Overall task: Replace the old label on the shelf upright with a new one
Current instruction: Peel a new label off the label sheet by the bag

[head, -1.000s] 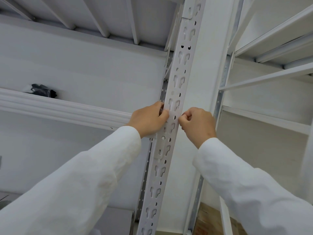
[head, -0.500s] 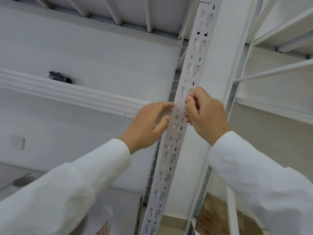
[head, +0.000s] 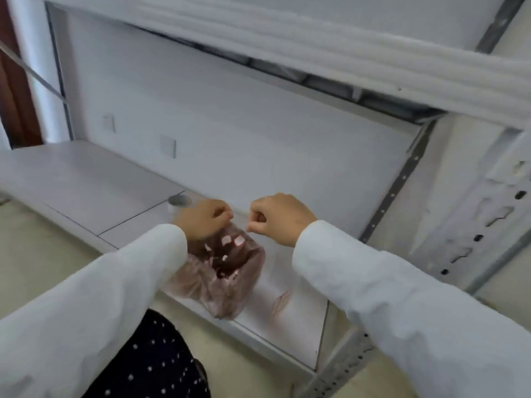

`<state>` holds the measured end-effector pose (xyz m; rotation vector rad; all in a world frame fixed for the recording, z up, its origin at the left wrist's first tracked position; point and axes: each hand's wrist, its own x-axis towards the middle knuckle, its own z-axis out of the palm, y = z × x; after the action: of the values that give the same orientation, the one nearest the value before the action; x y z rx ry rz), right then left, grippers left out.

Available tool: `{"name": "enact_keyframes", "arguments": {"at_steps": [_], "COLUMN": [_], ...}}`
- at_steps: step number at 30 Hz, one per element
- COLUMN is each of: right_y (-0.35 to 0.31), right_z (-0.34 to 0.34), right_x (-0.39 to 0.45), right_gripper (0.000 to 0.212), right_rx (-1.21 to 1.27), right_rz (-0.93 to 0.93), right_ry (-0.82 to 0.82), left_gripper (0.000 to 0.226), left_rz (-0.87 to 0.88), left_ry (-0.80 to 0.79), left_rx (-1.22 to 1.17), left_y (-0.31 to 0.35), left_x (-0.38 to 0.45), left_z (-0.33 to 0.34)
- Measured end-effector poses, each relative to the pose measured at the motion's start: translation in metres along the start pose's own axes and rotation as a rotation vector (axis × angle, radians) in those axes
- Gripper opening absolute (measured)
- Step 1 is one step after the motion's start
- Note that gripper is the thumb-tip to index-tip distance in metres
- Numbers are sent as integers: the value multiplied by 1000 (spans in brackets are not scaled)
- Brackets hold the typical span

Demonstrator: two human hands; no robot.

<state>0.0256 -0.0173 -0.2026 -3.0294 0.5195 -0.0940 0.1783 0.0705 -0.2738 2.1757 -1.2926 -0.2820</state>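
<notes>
Both hands are off the upright (head: 485, 214) now, over a bag (head: 227, 280). Left hand (head: 205, 218) and right hand (head: 277, 218) are curled, fingertips pinched; blur hides what they hold.

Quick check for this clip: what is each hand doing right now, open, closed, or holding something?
Left hand: fingers curled above the pinkish plastic bag; whether it holds anything cannot be told.
Right hand: fingers curled, fingertips pinched; what they pinch cannot be told through the blur.

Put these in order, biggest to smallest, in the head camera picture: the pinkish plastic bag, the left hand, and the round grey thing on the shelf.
1. Pinkish plastic bag
2. Left hand, though it is nearer the camera, so this is unsure
3. Round grey thing, plainly smallest
</notes>
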Motion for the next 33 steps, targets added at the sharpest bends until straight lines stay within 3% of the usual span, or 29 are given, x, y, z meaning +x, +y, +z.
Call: {"name": "enact_keyframes", "arguments": {"at_steps": [6, 9, 11, 14, 18, 21, 24, 26, 29, 31, 33], "right_y": [15, 29, 39, 58, 99, 118, 120, 120, 124, 123, 118], "right_z": [74, 96, 104, 110, 127, 146, 170, 175, 153, 128, 105], "right_x": [52, 63, 65, 63, 48, 27, 12, 6, 10, 14, 15], "right_gripper": [28, 18, 24, 11, 47, 70, 42, 31, 39, 33, 20], "right_rx": [76, 122, 167, 212, 167, 313, 370, 417, 484, 608, 750], "right_rz": [56, 195, 279, 406, 783, 1046, 1032, 1032, 993, 929, 855], "right_ry": [-76, -48, -30, 2, -4, -189, -450, -402, -177, -11, 140], "left_gripper": [27, 29, 30, 31, 30, 31, 31, 31, 30, 32, 47], "left_rz": [-64, -88, -91, -63, -22, -1, 13, 39, 91, 125, 120], "left_ry": [-105, -126, -132, -136, -126, -133, -137, -125, -111, -132, -225], "left_rx": [238, 359, 390, 415, 401, 384, 376, 375, 296, 193, 0], "left_y": [-28, -39, -43, -45, -42, -36, -28, -21, -4, 13, 35], "left_x": [20, 30, 33, 35, 33, 33, 32, 32, 33, 33, 32], "left_z": [24, 29, 33, 36, 37, 36, 35, 36, 43, 52, 62]}}
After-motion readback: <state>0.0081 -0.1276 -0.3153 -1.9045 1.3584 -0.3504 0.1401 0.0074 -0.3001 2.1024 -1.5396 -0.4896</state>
